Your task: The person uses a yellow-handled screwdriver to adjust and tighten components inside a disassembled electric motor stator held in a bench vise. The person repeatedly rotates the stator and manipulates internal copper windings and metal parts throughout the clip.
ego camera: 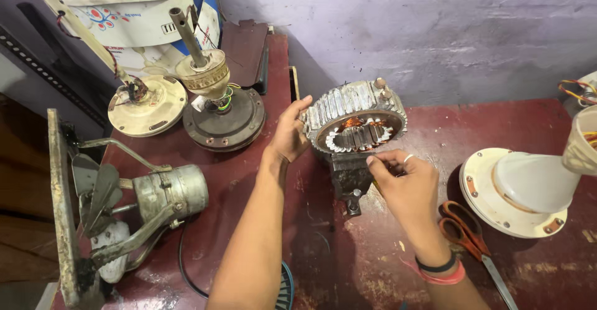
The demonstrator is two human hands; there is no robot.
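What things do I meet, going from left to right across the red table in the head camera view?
Exhaust fan → dark fan motor → left hand → stator → right hand → orange-handled scissors → white fan housing.

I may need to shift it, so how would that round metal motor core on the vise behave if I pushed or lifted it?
The stator core is probably heavy for its size: stacked metal with copper windings. Standing on edge, it could roll or tip once off the vise; the left hand steadies its side. The windings look fragile.
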